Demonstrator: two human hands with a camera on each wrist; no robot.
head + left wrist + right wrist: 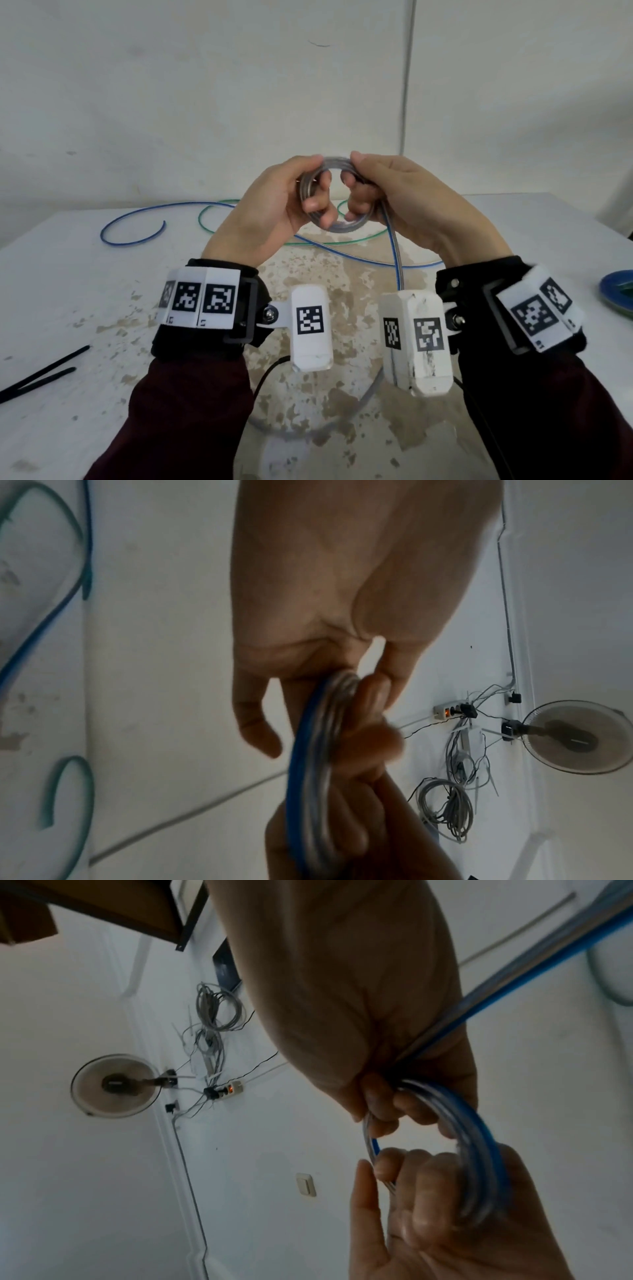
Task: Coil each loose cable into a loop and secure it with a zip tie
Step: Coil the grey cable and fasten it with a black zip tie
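Note:
A small coil of clear cable with a blue stripe [334,226] [310,772] [476,1137] is held up above the table between both hands. My left hand [291,202] [342,615] grips the coil's left side, fingers curled through the loop. My right hand [380,195] [342,1001] grips its right side, thumb on top. The cable's loose tail [397,260] [507,985] hangs from the right hand down toward the table. A blue cable [137,222] and a green cable [219,209] lie loose on the table behind. Two black zip ties [44,371] lie at the near left.
The white table [85,291] has a worn patch in its middle. A blue dish [618,291] sits at the right edge. A white wall stands close behind the table. Black leads run from the wrist cameras under my arms.

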